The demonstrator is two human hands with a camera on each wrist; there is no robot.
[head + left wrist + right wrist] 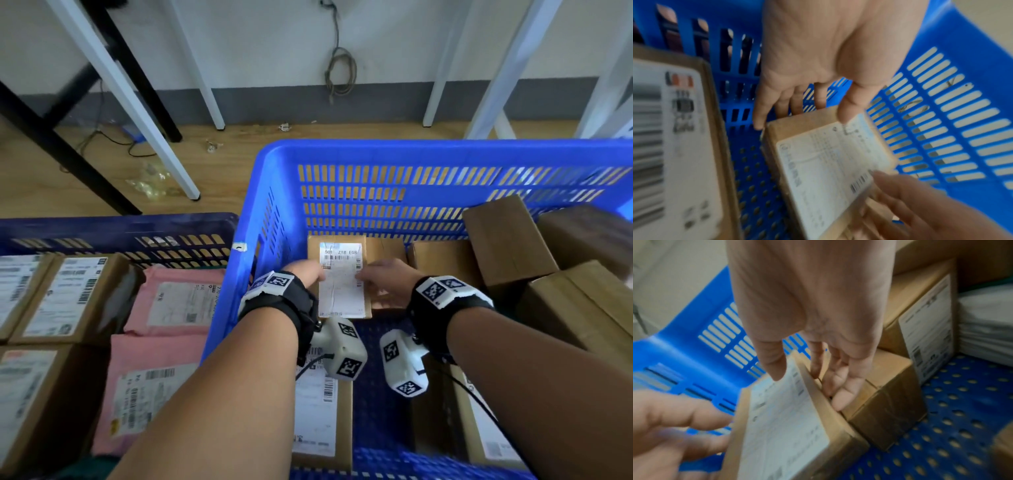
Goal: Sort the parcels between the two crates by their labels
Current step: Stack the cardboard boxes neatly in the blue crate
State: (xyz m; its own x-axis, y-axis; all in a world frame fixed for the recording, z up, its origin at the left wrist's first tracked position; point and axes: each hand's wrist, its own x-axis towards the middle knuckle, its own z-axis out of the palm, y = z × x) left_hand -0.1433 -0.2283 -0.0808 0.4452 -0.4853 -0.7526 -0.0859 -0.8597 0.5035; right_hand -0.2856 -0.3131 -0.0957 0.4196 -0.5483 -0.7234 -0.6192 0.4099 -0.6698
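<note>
I hold a small cardboard parcel (342, 284) (828, 162) (787, 426) with its white label facing up, inside the bright blue crate (394, 150) near the far left corner. My left hand (317, 274) (801, 116) grips its left edge, thumb on the label and fingers behind the box. My right hand (368, 275) (809, 386) grips its right edge, thumb on the label and fingers down the side. The parcel is tilted and lifted off the crate floor (951, 426). To the left stands a dark blue crate (120, 226).
Several brown boxes (507, 240) are piled at the right of the bright crate, and a labelled box (322, 411) lies under my left forearm. The dark crate holds pink mailers (178, 298) and labelled boxes (65, 298). White table legs (137, 102) stand on the wooden floor beyond.
</note>
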